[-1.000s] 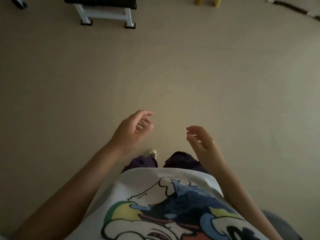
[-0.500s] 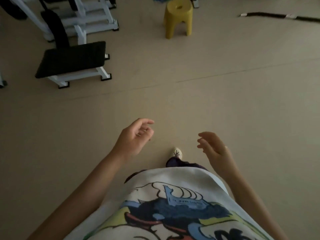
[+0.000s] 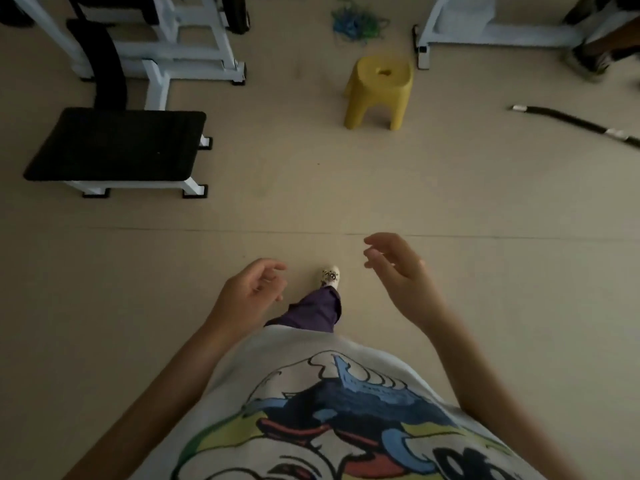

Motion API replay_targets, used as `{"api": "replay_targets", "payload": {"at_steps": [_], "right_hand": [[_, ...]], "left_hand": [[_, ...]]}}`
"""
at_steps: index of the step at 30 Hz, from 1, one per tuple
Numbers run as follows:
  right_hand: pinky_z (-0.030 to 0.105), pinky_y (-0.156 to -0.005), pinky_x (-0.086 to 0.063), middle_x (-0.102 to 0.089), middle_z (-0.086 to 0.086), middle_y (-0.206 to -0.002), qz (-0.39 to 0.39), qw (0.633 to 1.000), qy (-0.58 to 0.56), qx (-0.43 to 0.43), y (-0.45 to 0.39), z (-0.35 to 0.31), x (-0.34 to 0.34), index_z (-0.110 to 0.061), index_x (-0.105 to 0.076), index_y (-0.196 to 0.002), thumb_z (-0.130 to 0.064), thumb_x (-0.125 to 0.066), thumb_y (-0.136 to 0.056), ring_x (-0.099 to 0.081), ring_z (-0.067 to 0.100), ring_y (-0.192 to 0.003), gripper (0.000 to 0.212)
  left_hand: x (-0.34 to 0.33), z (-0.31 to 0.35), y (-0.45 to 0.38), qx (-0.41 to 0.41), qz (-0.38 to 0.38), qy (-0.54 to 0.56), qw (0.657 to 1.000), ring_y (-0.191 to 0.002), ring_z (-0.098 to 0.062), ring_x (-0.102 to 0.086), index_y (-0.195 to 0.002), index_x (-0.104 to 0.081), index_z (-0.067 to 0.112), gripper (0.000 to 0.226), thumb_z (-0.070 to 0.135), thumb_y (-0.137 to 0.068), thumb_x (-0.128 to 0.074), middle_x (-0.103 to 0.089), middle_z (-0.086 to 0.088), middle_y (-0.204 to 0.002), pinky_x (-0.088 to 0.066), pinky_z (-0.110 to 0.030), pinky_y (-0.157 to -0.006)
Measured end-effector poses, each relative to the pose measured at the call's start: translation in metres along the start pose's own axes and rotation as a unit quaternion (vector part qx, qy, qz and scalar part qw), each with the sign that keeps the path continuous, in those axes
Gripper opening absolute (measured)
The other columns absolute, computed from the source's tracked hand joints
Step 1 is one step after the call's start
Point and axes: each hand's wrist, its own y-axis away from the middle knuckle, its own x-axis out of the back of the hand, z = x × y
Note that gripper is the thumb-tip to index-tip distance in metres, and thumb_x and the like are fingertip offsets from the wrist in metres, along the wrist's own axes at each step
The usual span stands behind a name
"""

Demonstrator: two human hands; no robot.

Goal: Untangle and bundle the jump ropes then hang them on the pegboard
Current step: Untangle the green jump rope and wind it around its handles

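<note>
A tangled heap of blue and green jump ropes (image 3: 356, 24) lies on the floor at the far top of the view, just behind a yellow stool. My left hand (image 3: 251, 292) hangs in front of my waist, fingers loosely curled, holding nothing. My right hand (image 3: 394, 268) is raised a little higher, fingers apart and empty. Both hands are far from the ropes. No pegboard is in view.
A yellow plastic stool (image 3: 379, 91) stands ahead. A black padded bench (image 3: 114, 143) on white legs sits to the left, with white gym frames (image 3: 187, 39) behind. A black bar (image 3: 575, 124) lies on the floor right. Another person's shoe (image 3: 585, 62) shows top right.
The view has tilted up and moved forward: the bench, stool and rope heap came into sight and nearer. My right hand has risen slightly; both hands stay empty.
</note>
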Motion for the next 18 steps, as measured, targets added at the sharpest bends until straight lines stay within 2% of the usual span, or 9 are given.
{"api": "replay_targets", "payload": {"at_steps": [3, 6, 9, 12, 18], "right_hand": [[0.037, -0.081, -0.056, -0.067, -0.009, -0.104, 0.005, 1.000, -0.006, -0.014, -0.078, -0.020, 0.035, -0.047, -0.057, -0.105, -0.036, -0.055, -0.096, -0.067, 0.012, -0.095, 0.015], [0.031, -0.081, -0.055, -0.066, -0.015, -0.105, 0.014, 0.999, -0.008, -0.030, -0.145, -0.031, 0.075, -0.055, -0.055, -0.104, -0.052, -0.050, -0.088, -0.066, 0.008, -0.097, 0.017], [0.033, -0.081, -0.056, -0.067, -0.016, -0.103, 0.033, 0.998, -0.016, -0.054, -0.200, -0.025, 0.113, -0.057, -0.056, -0.102, -0.042, -0.052, -0.094, -0.066, 0.008, -0.095, 0.017], [0.031, -0.079, -0.054, -0.067, -0.020, -0.100, 0.049, 0.994, -0.032, -0.087, -0.260, -0.006, 0.153, -0.057, -0.058, -0.099, -0.027, -0.055, -0.099, -0.067, 0.005, -0.090, 0.030], [0.030, -0.075, -0.053, -0.068, -0.016, -0.094, 0.070, 0.990, -0.054, -0.114, -0.423, 0.019, 0.229, -0.053, -0.059, -0.095, -0.020, -0.055, -0.098, -0.068, 0.007, -0.082, 0.034]], "left_hand": [[0.006, 0.048, -0.084, 0.009, 0.004, 0.017, 1.000, -0.073, -0.010, -0.067, -0.101, -0.065, 0.031, 0.020, 0.012, -0.097, -0.059, -0.070, -0.006, -0.094, -0.051, -0.030, -0.077], [0.009, 0.102, -0.167, -0.011, -0.031, -0.005, 0.999, -0.076, -0.006, -0.067, -0.103, -0.064, 0.037, 0.017, 0.021, -0.099, -0.058, -0.069, 0.000, -0.097, -0.052, -0.024, -0.077], [0.006, 0.160, -0.249, -0.050, -0.059, -0.024, 0.997, -0.079, -0.006, -0.067, -0.108, -0.063, 0.035, 0.017, 0.023, -0.099, -0.057, -0.068, -0.001, -0.101, -0.052, -0.020, -0.077], [-0.005, 0.219, -0.340, -0.078, -0.070, -0.009, 0.994, -0.079, -0.010, -0.069, -0.108, -0.063, 0.034, 0.015, 0.028, -0.095, -0.059, -0.068, -0.004, -0.101, -0.053, -0.028, -0.081], [-0.022, 0.316, -0.510, -0.100, -0.044, 0.000, 0.994, -0.076, -0.013, -0.069, -0.104, -0.064, 0.035, 0.018, 0.033, -0.087, -0.056, -0.070, -0.005, -0.095, -0.053, -0.029, -0.080]]}}
